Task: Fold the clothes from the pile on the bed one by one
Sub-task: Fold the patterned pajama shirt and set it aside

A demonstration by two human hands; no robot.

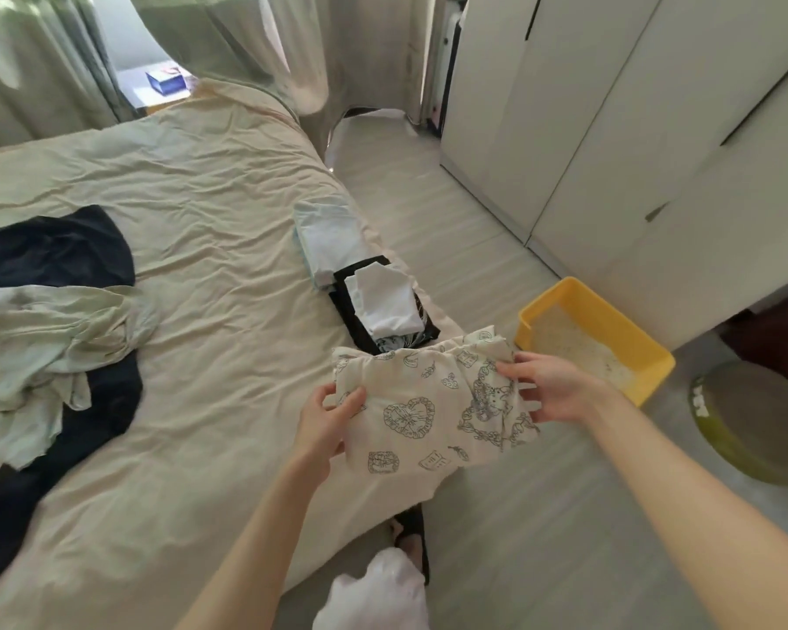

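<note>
Cream cotton-looking folded garment (433, 402), printed with dark line-drawn hearts, leaves and books, held up over the bed (192, 211) edge at about 5 o'clock of the mattress. Left hand (326, 422) comes in from 6 o'clock, forearm bare, thumb on top and fingers curled under the garment's left edge, gripping it. Right hand (551, 386) reaches from 4 o'clock, fingers pinching the right upper corner, thumb on the near side. Fabric is soft, several layers thick, top edge slightly rippled.

Just beyond it at 12 o'clock: folded stack (385, 306), white piece on top of a black one, flat rectangular shapes. Further along the bed edge, a pale blue folded piece (326, 241), touching the stack.

Unfolded pile (51, 338) at 9 o'clock of the bed: crumpled pale green thin fabric over navy cloth, well apart from the hands. Bed cover is beige, heavily creased.

Floor at 3 o'clock: yellow rigid plastic tray (628, 343) with pale granules inside, near the white wardrobe (633, 129) doors. Round olive-rimmed stool (751, 420) beside the tray
</note>
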